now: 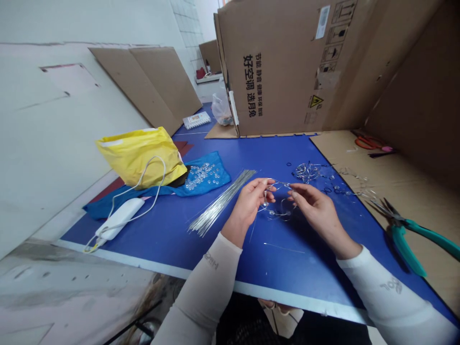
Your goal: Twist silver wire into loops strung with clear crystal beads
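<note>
A thin beaded wire (282, 184) spans the gap between the two hands, above the blue table (201, 249), its clear beads and loops hanging beneath the fingertips. On the table, a bundle of straight wires (221, 203) lies just beside the left hand, and a single wire (283, 247) lies nearer the front edge. Farther left are clear beads (203, 176) on a blue cloth (220, 165), a yellow bag (143, 155) and a white power strip (120, 220). Beyond the right hand sits a tangle of wire (307, 172); green-handled pliers (398, 225) rest at the right. A large cardboard box (280, 72) stands at the back, near a pale wall (72, 115). The left hand (250, 201) has thumb and index finger closed on the wire; the right hand (316, 206) holds its thumb and fingers slightly parted at the wire's other side, and whether they grip it is unclear.
</note>
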Tool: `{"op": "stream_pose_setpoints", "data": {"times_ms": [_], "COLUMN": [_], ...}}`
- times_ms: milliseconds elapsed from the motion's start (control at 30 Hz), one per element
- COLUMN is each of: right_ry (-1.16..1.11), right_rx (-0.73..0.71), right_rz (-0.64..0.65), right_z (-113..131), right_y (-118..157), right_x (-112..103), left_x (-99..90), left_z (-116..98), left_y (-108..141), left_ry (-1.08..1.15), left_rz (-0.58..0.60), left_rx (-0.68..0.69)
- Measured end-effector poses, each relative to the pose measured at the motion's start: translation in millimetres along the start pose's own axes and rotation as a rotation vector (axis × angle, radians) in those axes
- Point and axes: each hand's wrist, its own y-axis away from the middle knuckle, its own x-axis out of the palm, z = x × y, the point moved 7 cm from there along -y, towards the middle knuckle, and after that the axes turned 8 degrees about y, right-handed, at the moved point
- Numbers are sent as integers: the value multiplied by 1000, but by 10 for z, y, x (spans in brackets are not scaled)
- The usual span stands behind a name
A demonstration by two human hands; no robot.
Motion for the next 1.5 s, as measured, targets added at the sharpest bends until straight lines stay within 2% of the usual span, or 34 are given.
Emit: {"op": "stream_pose_setpoints", "data": {"times_ms": [133, 267, 433, 667, 767, 1033, 1133, 1267, 1367, 1500], "right_ry": [-19, -45, -73, -84, -80, -66, -32, 20, 68, 214], "right_rx": [24, 55, 79, 102, 116, 86, 67, 78, 62, 61], "right_rz": [119, 160, 136, 28, 64, 121, 141, 146, 140, 41], "right_z": [-20, -5, 4, 40, 51, 132, 134, 91, 42, -133], "right_y": [41, 53, 33, 6, 9, 31, 22, 8, -18, -117], "right_x": [152, 186, 149, 29, 46, 74, 76, 81, 70, -93], "left_x": [-69, -74, -23, -17, -4, -63, -67, -92, -103, -104], "left_z": [-16, 3, 27, 64, 62, 61, 41, -2, 5, 29], "left_y": [-16, -18, 2, 27, 21, 11, 12, 9, 6, 4], "left_ry": [-47, -77, -122, -126, -104, -43, -80, -171, -164, -146], "left_rz": [-55, -37, 19, -17, -5, -69, -82, -139, -162, -157], "left_rx": [41, 18, -18, -47, -49, -90, -64, -3, -14, -55]}}
